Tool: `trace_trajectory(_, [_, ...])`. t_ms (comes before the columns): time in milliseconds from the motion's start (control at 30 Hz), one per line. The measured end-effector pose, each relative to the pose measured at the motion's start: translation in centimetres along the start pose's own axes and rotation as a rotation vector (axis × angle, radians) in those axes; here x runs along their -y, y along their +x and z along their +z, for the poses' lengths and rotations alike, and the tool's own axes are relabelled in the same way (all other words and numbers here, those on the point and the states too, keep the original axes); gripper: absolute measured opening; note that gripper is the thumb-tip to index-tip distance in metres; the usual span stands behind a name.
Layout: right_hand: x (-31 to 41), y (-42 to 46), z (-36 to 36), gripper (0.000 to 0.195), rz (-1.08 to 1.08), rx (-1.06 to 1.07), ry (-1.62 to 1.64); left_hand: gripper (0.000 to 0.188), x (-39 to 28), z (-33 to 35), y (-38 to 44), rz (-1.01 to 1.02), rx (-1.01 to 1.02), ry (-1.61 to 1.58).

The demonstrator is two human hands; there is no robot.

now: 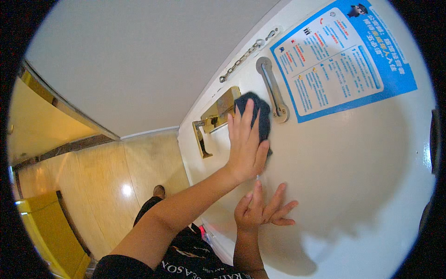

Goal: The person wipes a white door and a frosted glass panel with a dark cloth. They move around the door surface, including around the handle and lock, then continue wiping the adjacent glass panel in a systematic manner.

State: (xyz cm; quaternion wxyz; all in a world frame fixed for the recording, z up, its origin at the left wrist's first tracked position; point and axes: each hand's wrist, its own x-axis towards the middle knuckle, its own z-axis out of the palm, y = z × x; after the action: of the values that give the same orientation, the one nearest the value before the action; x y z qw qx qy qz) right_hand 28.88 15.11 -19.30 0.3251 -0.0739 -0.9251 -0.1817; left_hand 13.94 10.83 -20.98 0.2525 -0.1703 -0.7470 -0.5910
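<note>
My left hand (pixel 244 150) lies flat over a black cloth (pixel 264 118), fingers spread, pressing it to a white door (pixel 327 167). The cloth sits at the edge of a brass lock plate (pixel 223 108), covering part of the door beside it. A brass lever handle (pixel 201 139) sticks out from that plate, left of my fingers. Below, my right hand (pixel 261 209) is held in front of the door with its fingers apart and nothing in them. Whether it touches the door I cannot tell.
Past the cloth, a metal door guard (pixel 273 90) is screwed on, near a door chain (pixel 242 61). A blue-and-white poster (pixel 334 62) bears writing. A grey wall (pixel 139 62) meets the door at left. Shiny tiles (pixel 94 185) and a yellow object (pixel 52 233) are lower left.
</note>
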Motion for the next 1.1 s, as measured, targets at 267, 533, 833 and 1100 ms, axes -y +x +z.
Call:
trace_trajectory(267, [0.2,-0.2,0.0,0.029,0.019,0.002,-0.011,0.059,1.5,-1.7,0.8,0.042,0.085,0.157])
trace_trajectory(533, [0.3,-0.1,0.3,0.029,0.045,0.003,-0.041,0.045,1.9,-2.0,3.1,0.019,-0.062,0.258])
trace_trajectory(833, [0.2,-0.5,0.8,0.031,0.08,0.035,-0.065,0.045,2.9,-0.9,-4.4,0.075,0.08,0.118])
trace_trajectory(1100, [0.6,-0.6,1.3,0.03,0.067,0.05,-0.036,0.047,7.6,0.5,-8.6,-0.024,0.051,0.144])
